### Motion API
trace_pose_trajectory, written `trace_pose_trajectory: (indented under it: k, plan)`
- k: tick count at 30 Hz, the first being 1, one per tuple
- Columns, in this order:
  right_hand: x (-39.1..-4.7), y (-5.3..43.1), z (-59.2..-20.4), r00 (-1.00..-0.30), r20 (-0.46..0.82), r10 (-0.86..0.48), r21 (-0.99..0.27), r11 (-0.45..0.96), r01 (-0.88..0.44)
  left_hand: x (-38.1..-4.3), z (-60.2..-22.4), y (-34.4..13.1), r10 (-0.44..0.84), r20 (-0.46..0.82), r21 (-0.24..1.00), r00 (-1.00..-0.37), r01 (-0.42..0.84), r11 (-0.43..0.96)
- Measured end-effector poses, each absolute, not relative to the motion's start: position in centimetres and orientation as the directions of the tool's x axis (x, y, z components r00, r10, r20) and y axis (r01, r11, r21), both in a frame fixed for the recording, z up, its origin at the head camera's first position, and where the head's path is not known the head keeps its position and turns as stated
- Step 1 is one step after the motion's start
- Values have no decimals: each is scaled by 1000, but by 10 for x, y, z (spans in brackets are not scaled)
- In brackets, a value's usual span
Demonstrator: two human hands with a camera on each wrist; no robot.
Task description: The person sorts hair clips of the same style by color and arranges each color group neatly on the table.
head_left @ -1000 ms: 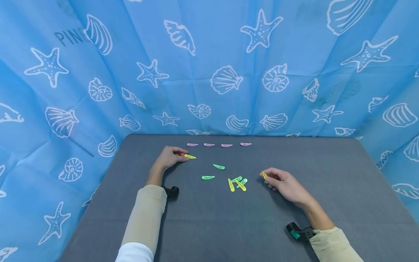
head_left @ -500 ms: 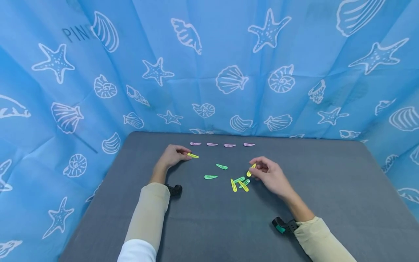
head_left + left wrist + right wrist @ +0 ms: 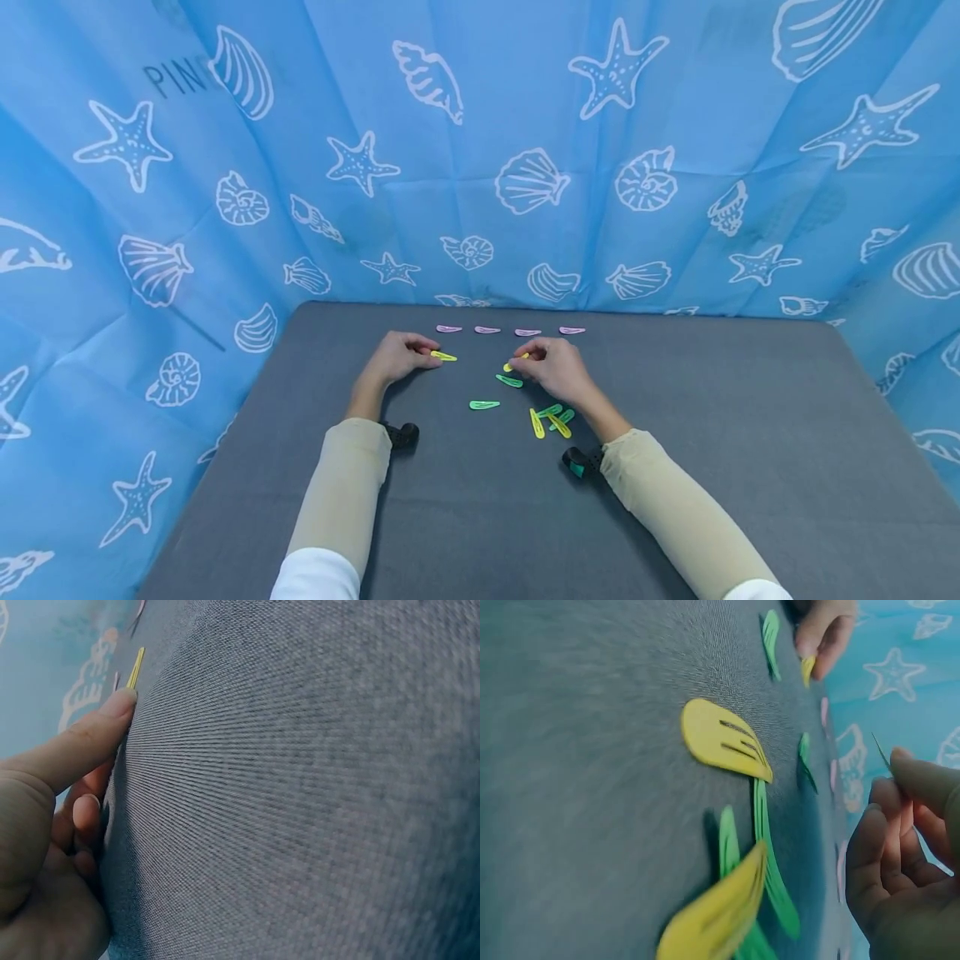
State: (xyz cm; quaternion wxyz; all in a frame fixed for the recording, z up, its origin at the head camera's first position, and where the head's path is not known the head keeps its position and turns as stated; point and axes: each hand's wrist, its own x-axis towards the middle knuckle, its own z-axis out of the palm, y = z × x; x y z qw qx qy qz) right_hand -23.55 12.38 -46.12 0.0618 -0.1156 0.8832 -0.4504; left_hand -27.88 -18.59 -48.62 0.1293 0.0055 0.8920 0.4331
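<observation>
My left hand (image 3: 396, 360) rests at the back left of the table and pinches a yellow snap hair clip (image 3: 446, 356) between thumb and fingers. In the left wrist view, the tip of that clip (image 3: 136, 667) sticks out past the thumb. A second yellow hair clip (image 3: 516, 363) is pinched in the fingertips of my right hand (image 3: 561, 369). It hangs just behind a green hair clip (image 3: 509, 381). From the right wrist view, the right hand (image 3: 907, 840) is raised off the table, its clip seen thin and edge-on.
Several pink hair clips (image 3: 487, 330) form a row along the table's back edge. Another green clip (image 3: 484, 405) lies at the middle. Right of it, yellow clips (image 3: 537, 423) and green clips (image 3: 550, 411) overlap in a small pile. A blue shell-print curtain (image 3: 480, 208) hangs behind the grey table (image 3: 480, 533).
My right hand has carried its yellow clip leftward and back, past the pile, to beside the nearer green clip. The left hand has kept its place and its clip.
</observation>
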Motion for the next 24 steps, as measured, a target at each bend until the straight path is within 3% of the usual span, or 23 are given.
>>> trace_pose_trajectory:
  k: [17, 24]
  plan:
    - [-268, 83, -473, -963, -70, -260, -685, 714, -143, -279, -488, -185, 119, -214, 769, -970, -92, 633]
    - [-270, 70, -474, -967, -133, -216, -669, 740, -74, -280, -487, -185, 124, -220, 752, -968, -87, 653]
